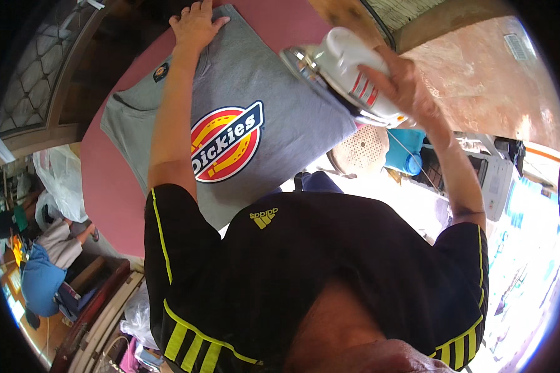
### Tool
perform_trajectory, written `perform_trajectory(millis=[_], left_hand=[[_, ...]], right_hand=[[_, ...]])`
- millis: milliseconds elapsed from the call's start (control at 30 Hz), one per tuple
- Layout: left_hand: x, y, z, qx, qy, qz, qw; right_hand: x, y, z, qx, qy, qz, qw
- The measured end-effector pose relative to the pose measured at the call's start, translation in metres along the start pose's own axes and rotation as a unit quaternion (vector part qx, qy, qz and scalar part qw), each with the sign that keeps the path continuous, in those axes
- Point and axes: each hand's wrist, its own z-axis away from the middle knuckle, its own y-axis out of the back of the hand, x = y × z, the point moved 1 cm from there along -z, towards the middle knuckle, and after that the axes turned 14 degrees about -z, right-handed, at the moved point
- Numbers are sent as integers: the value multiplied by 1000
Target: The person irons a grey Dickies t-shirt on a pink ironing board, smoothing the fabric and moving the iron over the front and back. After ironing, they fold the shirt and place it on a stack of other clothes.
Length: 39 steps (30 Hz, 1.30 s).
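A grey T-shirt with a red, yellow and blue horseshoe-shaped emblem lies flat on a maroon ironing surface. My left hand presses flat on the shirt's far edge, fingers spread. My right hand grips the handle of a white clothes iron with red stripes, held at the shirt's right side with its shiny soleplate tilted up off the cloth. My black shirt with yellow stripes fills the lower middle of the view.
A beige perforated stool and a blue container stand below the board's right edge. A brown wooden surface lies at the right. White plastic bags and a seated person are at the left.
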Motion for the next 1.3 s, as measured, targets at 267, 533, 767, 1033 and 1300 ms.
perform_trajectory(millis=[267,533,767,1033,1300], left_hand=[[-38,-47,-43,-18,-77,139,987],[-40,-64,-41,56,-35,206,976],[-35,-56,-33,169,-57,259,949],[-56,-32,-19,66,-54,349,933],[-65,-52,-8,140,-36,372,917]], right_hand=[[-24,-67,47,30,-105,-26,994],[-36,-91,-19,53,-62,4,997],[-29,-112,-95,60,-43,25,997],[-19,-138,-170,74,-64,-33,995],[-17,-137,-198,41,-73,-37,996]])
